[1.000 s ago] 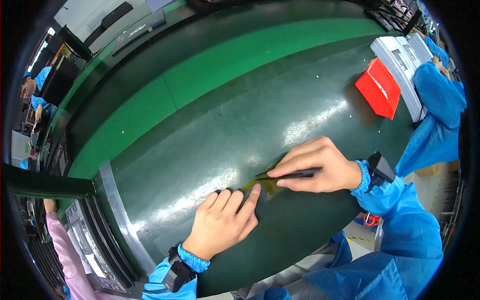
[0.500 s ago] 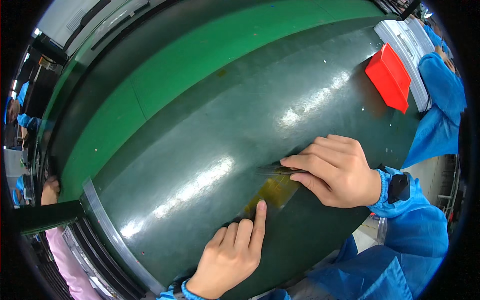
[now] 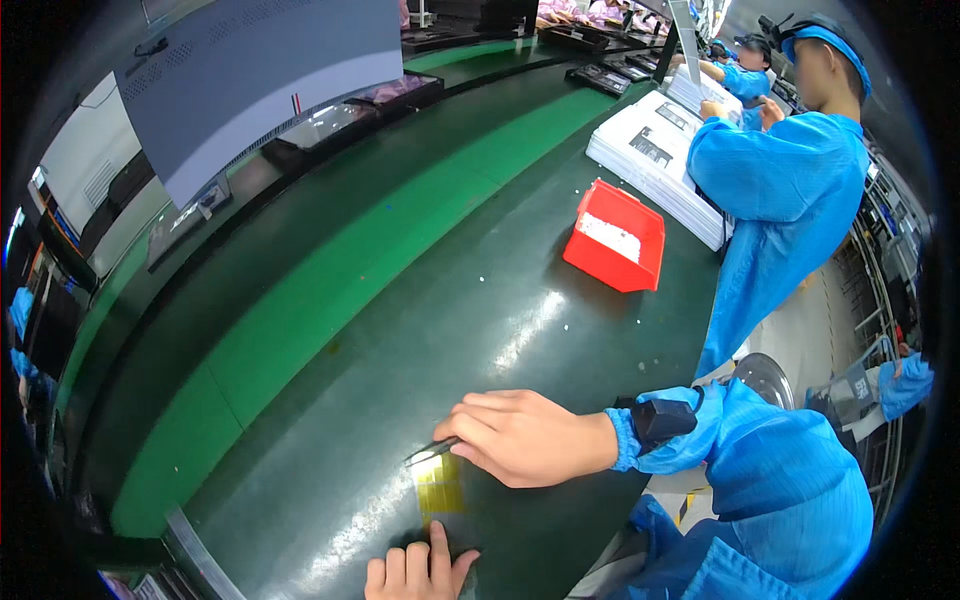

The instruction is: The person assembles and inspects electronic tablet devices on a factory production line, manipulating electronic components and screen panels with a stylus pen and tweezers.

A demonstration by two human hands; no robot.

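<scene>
A small see-through yellow film piece (image 3: 438, 492) lies flat on the dark green tabletop, low in the picture. My left hand (image 3: 415, 575), partly cut off by the lower edge, rests its stretched index fingertip on the film's near end, with the thumb held apart. Coming from the right, my right hand (image 3: 528, 438) pinches dark tweezers (image 3: 430, 454) between thumb and fingers. Their tips point left at the film's far edge; whether they grip it is too small to tell.
An open red bin (image 3: 608, 268) holding small white pieces stands farther off to the right. Behind it are stacked white panels (image 3: 640, 150), beside a co-worker in a blue smock (image 3: 790, 190). A large grey panel (image 3: 270, 90) rises at the far left. White specks dot the table.
My view has lifted and turned right, bringing the co-worker and grey panel into sight. Both hands now appear lower and farther left, still at the yellow film; the right keeps the tweezers.
</scene>
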